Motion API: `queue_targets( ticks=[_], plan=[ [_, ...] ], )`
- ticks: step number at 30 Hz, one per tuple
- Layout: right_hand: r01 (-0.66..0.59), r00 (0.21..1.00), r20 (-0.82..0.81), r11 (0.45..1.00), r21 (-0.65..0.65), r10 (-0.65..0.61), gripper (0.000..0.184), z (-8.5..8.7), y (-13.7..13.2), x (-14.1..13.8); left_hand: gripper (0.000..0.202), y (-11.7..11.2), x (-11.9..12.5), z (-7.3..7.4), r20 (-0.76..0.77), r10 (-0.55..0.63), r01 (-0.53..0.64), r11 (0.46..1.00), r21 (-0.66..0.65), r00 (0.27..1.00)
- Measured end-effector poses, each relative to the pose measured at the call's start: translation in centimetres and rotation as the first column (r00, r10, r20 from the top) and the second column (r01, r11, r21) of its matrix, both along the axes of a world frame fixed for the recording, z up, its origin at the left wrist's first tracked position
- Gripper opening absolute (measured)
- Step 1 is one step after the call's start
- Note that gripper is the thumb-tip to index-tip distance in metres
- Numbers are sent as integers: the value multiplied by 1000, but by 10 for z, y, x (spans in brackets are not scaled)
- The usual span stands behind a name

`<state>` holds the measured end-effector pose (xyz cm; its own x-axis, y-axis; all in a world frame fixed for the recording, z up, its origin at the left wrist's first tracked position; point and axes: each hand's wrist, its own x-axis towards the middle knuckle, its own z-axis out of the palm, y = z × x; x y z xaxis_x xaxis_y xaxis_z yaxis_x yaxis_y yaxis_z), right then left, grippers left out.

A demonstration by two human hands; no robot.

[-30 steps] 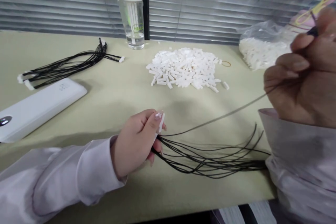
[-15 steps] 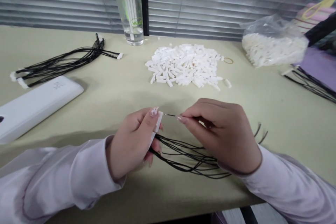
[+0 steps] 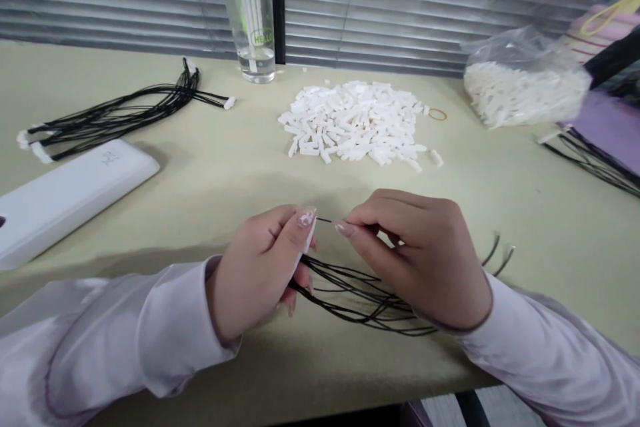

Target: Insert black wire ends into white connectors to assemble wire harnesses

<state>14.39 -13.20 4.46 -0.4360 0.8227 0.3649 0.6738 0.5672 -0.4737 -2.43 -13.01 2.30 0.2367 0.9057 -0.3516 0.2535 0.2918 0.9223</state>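
My left hand (image 3: 270, 260) is closed around a white connector housing (image 3: 311, 238), its thumb pressed along the top and covering most of it. Several black wires (image 3: 355, 280) run from the lower part of the housing to the right, passing beneath my other hand. Between thumb and forefinger, my right hand (image 3: 420, 253) pinches a single black wire (image 3: 324, 219). That wire's left end reaches the housing by my left thumb, where the thumb hides its tip. Two loose wire ends (image 3: 504, 260) stick out past my right wrist.
A heap of white connector housings (image 3: 355, 121) lies beyond my hands. Bundled black wires (image 3: 125, 113) and a white power bank-like block (image 3: 75, 197) are at left. A water bottle (image 3: 255, 27) stands at the back; a bag of white pieces (image 3: 525, 90) sits back right.
The wire's metal tip, visible before just off the housing, is now out of sight at the housing. My left hand and the housing have shifted slightly right, closer to my right fingertips.
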Motion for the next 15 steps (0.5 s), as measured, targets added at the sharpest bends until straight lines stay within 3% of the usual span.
queue_targets(
  ticks=[8, 10, 13, 15],
  plan=[
    [-31, 999, -7, 999, 40, 31, 11, -8, 6, -6, 37, 0, 0, -1, -21, -29, 30, 998, 48, 999],
    [-11, 1000, -8, 990, 138, 12, 8, -4, 6, -3, 39, 0, 0, -1, -8, -21, 21, 999, 36, 1000],
    [51, 998, 12, 932, 358, -60, 11, 10, 2, 4, 42, 1, 1, -1, 5, 31, -31, 999, 10, 999],
    [14, 995, 88, 943, 333, -46, 5, 18, -2, 11, 42, 2, 2, -1, 15, 69, -69, 998, -2, 998]
  ],
)
